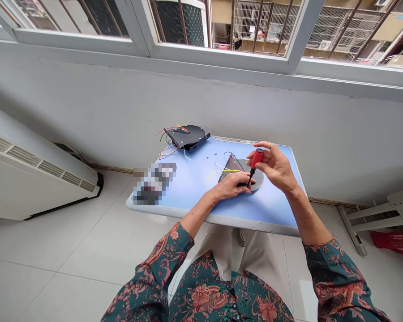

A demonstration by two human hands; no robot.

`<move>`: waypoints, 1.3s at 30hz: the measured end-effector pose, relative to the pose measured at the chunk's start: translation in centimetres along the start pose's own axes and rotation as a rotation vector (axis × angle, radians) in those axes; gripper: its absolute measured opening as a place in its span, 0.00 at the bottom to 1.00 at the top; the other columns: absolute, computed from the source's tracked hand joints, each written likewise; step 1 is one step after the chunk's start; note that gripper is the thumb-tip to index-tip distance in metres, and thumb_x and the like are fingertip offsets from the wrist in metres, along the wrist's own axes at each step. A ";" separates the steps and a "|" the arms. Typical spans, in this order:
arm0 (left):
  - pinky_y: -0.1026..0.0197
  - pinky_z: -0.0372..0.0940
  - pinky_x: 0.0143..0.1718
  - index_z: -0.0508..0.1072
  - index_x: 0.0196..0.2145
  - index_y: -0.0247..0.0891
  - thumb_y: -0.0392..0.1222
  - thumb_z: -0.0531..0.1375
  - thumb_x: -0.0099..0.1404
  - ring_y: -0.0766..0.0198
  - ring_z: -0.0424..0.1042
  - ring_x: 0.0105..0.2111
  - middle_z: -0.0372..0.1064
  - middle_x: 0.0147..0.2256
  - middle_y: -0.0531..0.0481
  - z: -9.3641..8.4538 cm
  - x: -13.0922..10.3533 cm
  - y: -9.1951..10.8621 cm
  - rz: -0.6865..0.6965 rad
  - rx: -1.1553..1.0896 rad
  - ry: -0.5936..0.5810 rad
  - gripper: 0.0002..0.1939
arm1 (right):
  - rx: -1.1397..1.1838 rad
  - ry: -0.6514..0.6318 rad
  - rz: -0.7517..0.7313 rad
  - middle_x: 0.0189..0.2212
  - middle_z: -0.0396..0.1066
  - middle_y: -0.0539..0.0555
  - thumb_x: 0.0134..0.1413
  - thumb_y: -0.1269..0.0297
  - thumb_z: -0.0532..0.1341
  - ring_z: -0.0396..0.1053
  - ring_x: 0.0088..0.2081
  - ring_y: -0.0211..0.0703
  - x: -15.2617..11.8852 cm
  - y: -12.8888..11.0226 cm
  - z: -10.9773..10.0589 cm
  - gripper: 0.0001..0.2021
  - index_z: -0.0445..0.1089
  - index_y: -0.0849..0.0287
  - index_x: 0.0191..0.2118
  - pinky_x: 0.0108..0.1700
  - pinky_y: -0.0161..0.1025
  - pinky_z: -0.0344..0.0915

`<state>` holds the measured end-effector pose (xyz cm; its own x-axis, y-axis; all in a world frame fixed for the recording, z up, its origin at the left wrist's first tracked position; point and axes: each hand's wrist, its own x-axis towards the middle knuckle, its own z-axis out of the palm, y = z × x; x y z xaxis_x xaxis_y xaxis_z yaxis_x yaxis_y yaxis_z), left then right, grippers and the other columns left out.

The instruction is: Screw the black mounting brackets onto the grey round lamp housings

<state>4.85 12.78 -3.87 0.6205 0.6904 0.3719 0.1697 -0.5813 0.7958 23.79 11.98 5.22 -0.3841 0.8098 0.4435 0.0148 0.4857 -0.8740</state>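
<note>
while the tip of the red-handled screwdriver (257, 156) is down at the black round-ended plate assembly (258, 180), the shaft wants to be square to the fastener; it leans a bit in this view, so i'd stand it up straighter. seat the tip fully, press straight down, turn in short even twists, ease off once it snugs. my call: main risks are cam-out into the fingertips beside the tip, and the yellow wire (221, 171) or its neighbours getting caught under the plate.

right hand (276, 167): thumb and fingers closed round the handle, pinch-style, upper end of the handle clear of the palm. left hand (233, 185): low on the plate, fingers bent and drawn in around the tip area, steadying it by the look of it. can't tell if they pinch a screw; fingers hide that spot.

the plate assembly lies on the blue tabletop (191, 192), toward its right side, under both hands. second black plate assembly (193, 133) sits at the far left corner, wires trailing off it. small dark pieces (216, 154) lie between the two, too small to identify; could be screws.
</note>
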 end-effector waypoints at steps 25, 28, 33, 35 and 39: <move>0.54 0.69 0.56 0.72 0.35 0.35 0.38 0.65 0.71 0.55 0.74 0.53 0.75 0.49 0.36 0.4 0.5 0.5 0.152 0.429 -0.090 0.07 | -0.290 0.229 0.023 0.40 0.80 0.51 0.58 0.55 0.69 0.79 0.41 0.47 -1.6 -0.2 0.4 0.21 0.75 0.46 0.58 0.53 0.50 0.76; 0.55 0.70 0.54 0.72 0.35 0.35 0.41 0.64 0.71 0.55 0.74 0.50 0.75 0.46 0.36 0.7 0.5 0.1 0.178 0.464 -0.070 0.08 | -0.249 0.222 0.020 0.45 0.80 0.53 0.61 0.52 0.66 0.80 0.44 0.50 -2.0 -0.2 0.7 0.20 0.73 0.47 0.57 0.52 0.53 0.76; 0.55 0.70 0.50 0.72 0.36 0.33 0.45 0.62 0.73 0.56 0.75 0.46 0.75 0.43 0.37 1.0 0.4 -0.1 0.177 0.506 -0.047 0.12 | -0.397 0.253 -0.007 0.45 0.78 0.54 0.56 0.48 0.70 0.78 0.45 0.49 -2.0 -0.1 1.4 0.24 0.74 0.48 0.57 0.57 0.56 0.74; 0.56 0.70 0.49 0.72 0.34 0.34 0.45 0.62 0.73 0.56 0.75 0.44 0.74 0.40 0.39 1.0 0.4 0.0 0.166 0.503 -0.047 0.12 | -0.477 0.271 -0.034 0.42 0.78 0.52 0.54 0.49 0.71 0.76 0.40 0.47 -1.7 0.1 1.6 0.23 0.76 0.47 0.55 0.55 0.55 0.75; 0.57 0.70 0.48 0.69 0.30 0.37 0.43 0.65 0.71 0.57 0.75 0.42 0.73 0.37 0.43 0.8 0.4 0.3 0.142 0.480 -0.065 0.12 | -0.404 0.189 -0.042 0.39 0.79 0.52 0.59 0.52 0.68 0.79 0.39 0.48 -1.2 0.8 0.9 0.21 0.75 0.46 0.57 0.50 0.52 0.78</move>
<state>5.73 12.57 -3.87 0.7065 0.5711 0.4181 0.4041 -0.8104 0.4242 23.39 11.08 3.81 -0.2174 0.8140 0.5386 0.3765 0.5790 -0.7232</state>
